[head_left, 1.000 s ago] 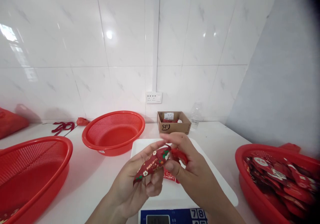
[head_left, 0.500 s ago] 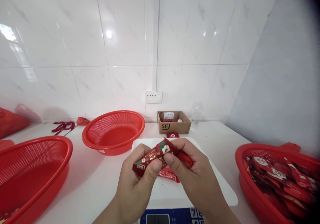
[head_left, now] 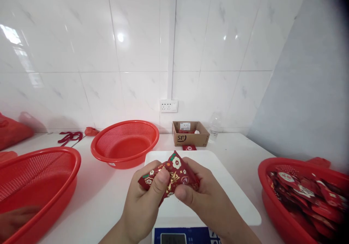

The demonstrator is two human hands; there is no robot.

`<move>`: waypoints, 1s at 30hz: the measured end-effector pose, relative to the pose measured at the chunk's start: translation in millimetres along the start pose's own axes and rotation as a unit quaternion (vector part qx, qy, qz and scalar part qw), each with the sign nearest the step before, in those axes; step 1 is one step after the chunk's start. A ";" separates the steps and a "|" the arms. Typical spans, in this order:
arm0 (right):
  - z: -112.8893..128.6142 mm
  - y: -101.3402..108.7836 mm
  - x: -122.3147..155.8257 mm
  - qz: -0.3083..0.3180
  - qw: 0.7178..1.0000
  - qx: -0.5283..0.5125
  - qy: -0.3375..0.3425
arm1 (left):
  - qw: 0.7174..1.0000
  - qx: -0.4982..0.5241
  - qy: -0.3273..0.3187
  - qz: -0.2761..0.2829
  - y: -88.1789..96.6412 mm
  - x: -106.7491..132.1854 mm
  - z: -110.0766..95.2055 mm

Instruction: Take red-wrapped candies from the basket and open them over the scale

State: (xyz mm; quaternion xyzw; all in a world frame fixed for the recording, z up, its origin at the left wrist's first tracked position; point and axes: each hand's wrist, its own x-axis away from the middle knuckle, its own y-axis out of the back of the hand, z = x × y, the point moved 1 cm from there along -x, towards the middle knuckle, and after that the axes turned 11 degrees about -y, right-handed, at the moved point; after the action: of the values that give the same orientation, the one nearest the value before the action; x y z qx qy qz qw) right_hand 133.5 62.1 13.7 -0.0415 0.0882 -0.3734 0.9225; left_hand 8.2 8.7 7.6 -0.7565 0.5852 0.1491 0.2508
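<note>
Both my hands grip one dark red flower-printed pouch (head_left: pixel 174 171) above the white platform of a scale (head_left: pixel 231 193). My left hand (head_left: pixel 148 200) pinches the pouch's left end between thumb and curled fingers. My right hand (head_left: pixel 201 196) pinches its right side, thumb on top. The pouch is crumpled between them. The loose red packets seen under the hands earlier are hidden now.
Red mesh baskets stand at left (head_left: pixel 40 178), centre back (head_left: pixel 125 142), and right (head_left: pixel 297 196), the right one full of red packets. A cardboard box (head_left: pixel 190 135) with a small red packet (head_left: pixel 189 147) in front stands by the wall. Another person's hand (head_left: pixel 13 218) shows bottom left.
My hands came closer together and gathered the pouch between them. The red packets under my right hand are out of sight. Another person's hand appeared at the bottom left.
</note>
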 end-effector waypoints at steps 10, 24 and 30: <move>5.4 7.7 5.8 -0.127 0.991 0.033 -0.007 | 0.999 -0.012 -0.012 0.040 3.7 -5.8 -7.7; 11.2 3.7 5.2 -0.126 0.986 0.107 0.016 | 0.996 -0.014 0.026 0.082 5.1 -10.1 -5.2; 10.2 6.9 3.8 -0.123 0.971 0.206 0.004 | 0.993 -0.064 0.012 0.102 9.3 -10.1 -9.4</move>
State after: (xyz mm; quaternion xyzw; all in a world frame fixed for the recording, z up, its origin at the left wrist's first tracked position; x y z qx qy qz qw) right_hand 142.8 64.6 22.1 0.1407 0.0071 -0.4942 0.8579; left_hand -4.1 9.9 18.7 -0.7092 0.6514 0.2019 0.1786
